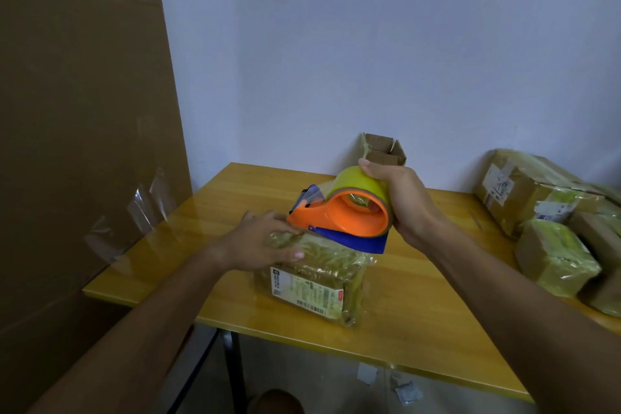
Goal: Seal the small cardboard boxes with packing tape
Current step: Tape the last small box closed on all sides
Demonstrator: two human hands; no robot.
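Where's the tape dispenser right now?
In the head view, centre frame: the orange tape dispenser is gripped in the right hand, held just above the taped box on the yellow table, beside the left hand pressing the box top.

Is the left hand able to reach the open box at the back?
Probably, with a stretch. The left hand rests flat on the taped box; the tape dispenser, gripped by the right hand, partly blocks the straight path to the open box.

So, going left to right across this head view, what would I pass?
Big cardboard sheet → left hand pressing on the taped box → orange tape dispenser → right hand gripping it → pile of taped parcels at the table's right end.
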